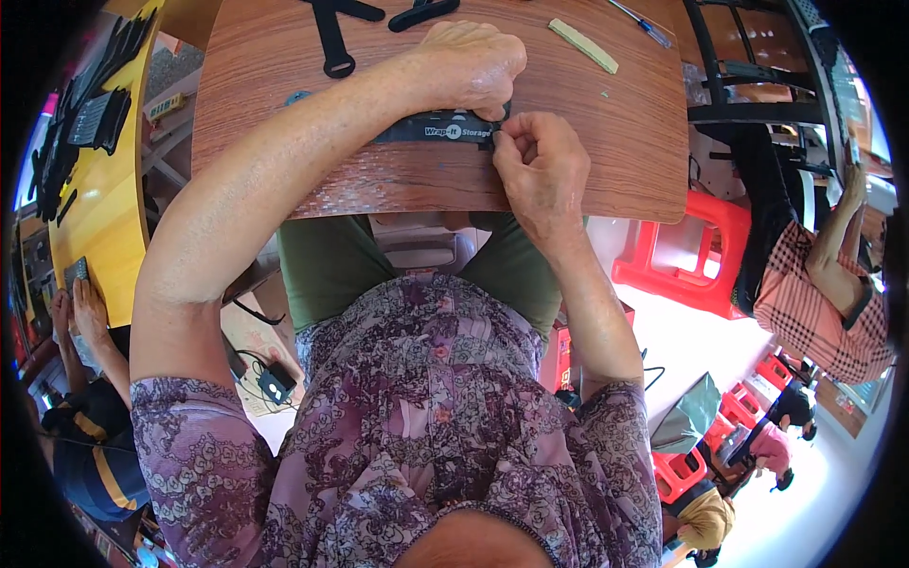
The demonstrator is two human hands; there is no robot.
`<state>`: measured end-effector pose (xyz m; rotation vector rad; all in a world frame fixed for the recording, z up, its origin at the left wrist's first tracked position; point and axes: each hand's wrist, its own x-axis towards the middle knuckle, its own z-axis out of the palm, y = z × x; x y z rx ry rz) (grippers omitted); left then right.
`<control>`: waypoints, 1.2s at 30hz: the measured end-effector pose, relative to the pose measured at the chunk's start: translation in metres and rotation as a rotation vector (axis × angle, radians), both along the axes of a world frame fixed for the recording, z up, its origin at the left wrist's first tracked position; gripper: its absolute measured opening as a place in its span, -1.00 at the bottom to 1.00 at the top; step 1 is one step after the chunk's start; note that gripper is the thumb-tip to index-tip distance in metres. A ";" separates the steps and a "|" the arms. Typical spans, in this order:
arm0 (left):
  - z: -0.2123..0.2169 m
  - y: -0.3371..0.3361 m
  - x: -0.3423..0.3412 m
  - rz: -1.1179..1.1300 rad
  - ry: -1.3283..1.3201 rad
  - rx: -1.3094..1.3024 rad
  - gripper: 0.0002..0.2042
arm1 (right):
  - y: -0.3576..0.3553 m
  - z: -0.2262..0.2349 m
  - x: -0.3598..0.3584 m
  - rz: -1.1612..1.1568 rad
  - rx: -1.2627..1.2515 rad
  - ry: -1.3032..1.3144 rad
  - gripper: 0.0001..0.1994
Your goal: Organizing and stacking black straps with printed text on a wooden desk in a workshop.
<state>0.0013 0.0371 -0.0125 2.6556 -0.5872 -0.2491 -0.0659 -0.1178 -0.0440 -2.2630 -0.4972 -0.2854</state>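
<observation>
A black fabric strap point(421, 130) with white print lies flat on the brown wooden table point(625, 142), near its front edge. My left hand point(469, 66) is closed over the strap's right part and presses it down. My right hand point(535, 170) pinches the strap's right end between thumb and fingers, just below my left hand. The strap's end is hidden under the two hands.
More black straps point(333, 38) lie at the table's far edge, with a pale green stick point(584, 45) and a blue-handled tool point(644, 24). A red plastic stool point(686, 251) stands to the right. A yellow table point(104, 189) with black straps is at the left. Other people sit on both sides.
</observation>
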 end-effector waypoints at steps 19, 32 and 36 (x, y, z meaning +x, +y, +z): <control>0.008 -0.002 0.003 -0.017 0.047 0.041 -0.72 | 0.007 0.019 0.007 -0.093 -0.050 0.294 -0.91; -0.007 -0.002 0.003 0.000 -0.055 -0.006 -0.75 | 0.008 0.004 -0.008 0.000 0.134 0.179 -0.92; -0.006 0.003 0.003 -0.043 -0.070 -0.053 -0.74 | 0.005 0.013 -0.007 -0.044 0.096 0.202 -0.86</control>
